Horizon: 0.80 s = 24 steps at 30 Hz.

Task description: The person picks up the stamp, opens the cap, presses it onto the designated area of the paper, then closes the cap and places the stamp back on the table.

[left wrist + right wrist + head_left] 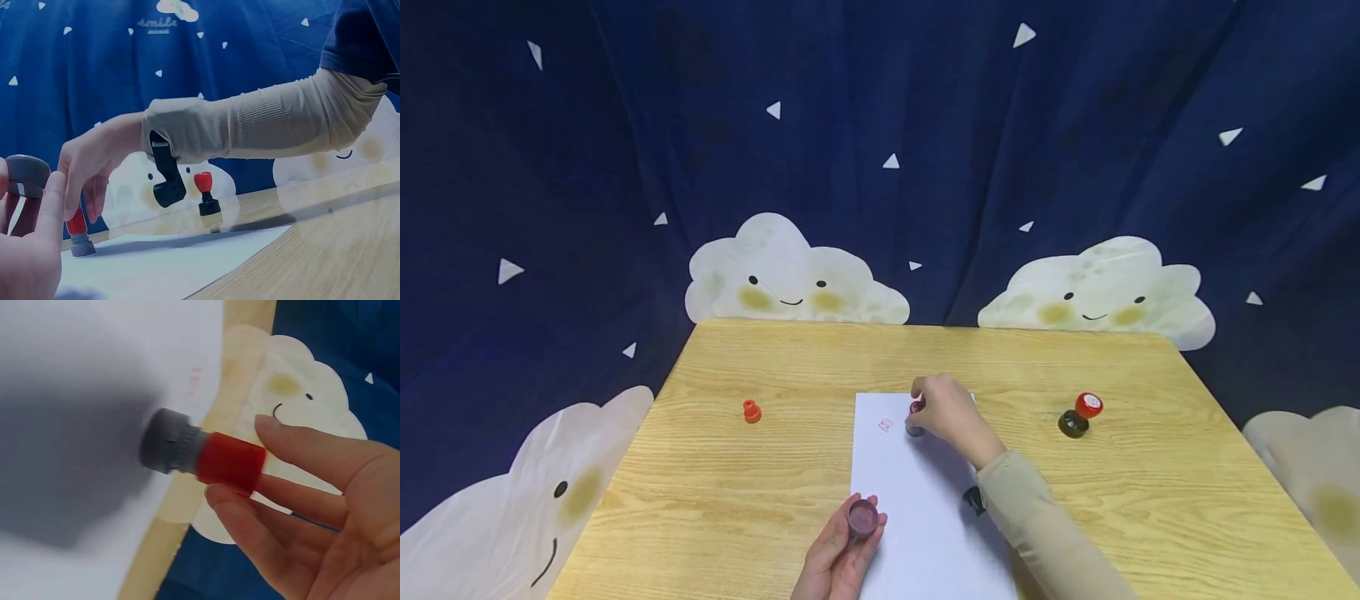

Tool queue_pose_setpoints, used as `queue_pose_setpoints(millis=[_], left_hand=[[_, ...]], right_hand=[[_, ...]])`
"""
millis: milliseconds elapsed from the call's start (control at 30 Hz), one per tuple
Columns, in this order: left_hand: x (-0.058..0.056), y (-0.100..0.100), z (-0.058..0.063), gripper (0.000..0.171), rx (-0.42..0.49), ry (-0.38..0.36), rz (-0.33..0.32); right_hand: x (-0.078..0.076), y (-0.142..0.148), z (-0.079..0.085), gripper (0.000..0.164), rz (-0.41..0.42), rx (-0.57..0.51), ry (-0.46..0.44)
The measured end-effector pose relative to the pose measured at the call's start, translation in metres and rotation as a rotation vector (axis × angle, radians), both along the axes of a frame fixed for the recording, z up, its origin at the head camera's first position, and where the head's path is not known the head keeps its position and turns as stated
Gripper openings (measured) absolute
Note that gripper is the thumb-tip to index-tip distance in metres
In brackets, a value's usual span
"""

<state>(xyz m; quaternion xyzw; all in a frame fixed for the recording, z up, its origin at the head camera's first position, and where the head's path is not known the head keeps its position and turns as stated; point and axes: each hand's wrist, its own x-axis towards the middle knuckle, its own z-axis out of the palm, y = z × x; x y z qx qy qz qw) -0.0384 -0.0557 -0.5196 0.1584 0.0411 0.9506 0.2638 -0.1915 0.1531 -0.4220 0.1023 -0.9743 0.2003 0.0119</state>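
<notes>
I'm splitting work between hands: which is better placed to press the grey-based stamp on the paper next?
Likely the right hand: its fingers are around the red handle of the grey-based stamp, at the paper's far end. The left hand holds a round grey piece.

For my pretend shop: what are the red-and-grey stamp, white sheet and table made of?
The stamp looks like plastic: its red handle is smooth, its grey collar ridged. The sheet is probably paper: thin, white and matte. The table looks smooth, with grain lines: wood or wood-look print, I can't tell.
</notes>
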Motion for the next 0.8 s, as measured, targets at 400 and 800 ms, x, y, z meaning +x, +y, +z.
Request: queue_pose_setpoints(millis=[400,800], left_hand=[[0.0007,0.0001,-0.0007,0.038,0.015,0.001,-0.005],[0.0001,0.0015,-0.0026,0.040,0.031,0.021,-0.013]], right_hand=[[0.0033,-0.0048,0.0109,0.029,0.014,0.056,0.048],[0.0016,-0.0086,0.0070,0.020,0.113,0.101,0.074]])
